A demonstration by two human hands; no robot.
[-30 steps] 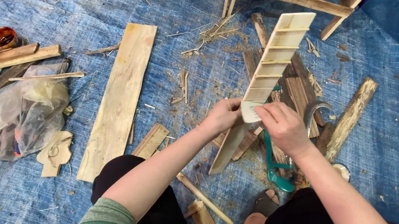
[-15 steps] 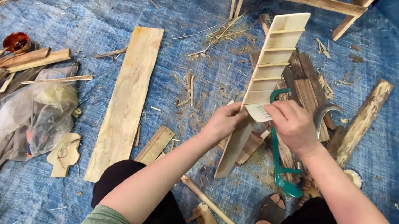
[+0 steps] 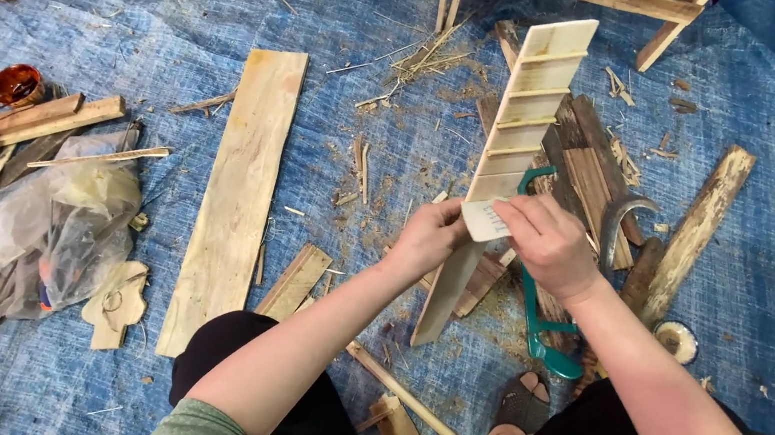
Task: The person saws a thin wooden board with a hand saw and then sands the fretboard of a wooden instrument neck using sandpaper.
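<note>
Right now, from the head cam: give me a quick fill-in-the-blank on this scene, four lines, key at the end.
1. Both hands, the left hand and the right hand, hold a pale wooden strip crossed by stepped ____.
2. The ground is covered by a ____ tarp.
3. The long loose plank lies to the person's ____ of the strip.
4. The green-handled saw lies under the ____ forearm.

Missing words: slats; blue; left; right

Both arms outstretched, left hand [image 3: 427,238] gripping, right hand [image 3: 546,242] pinching
</note>
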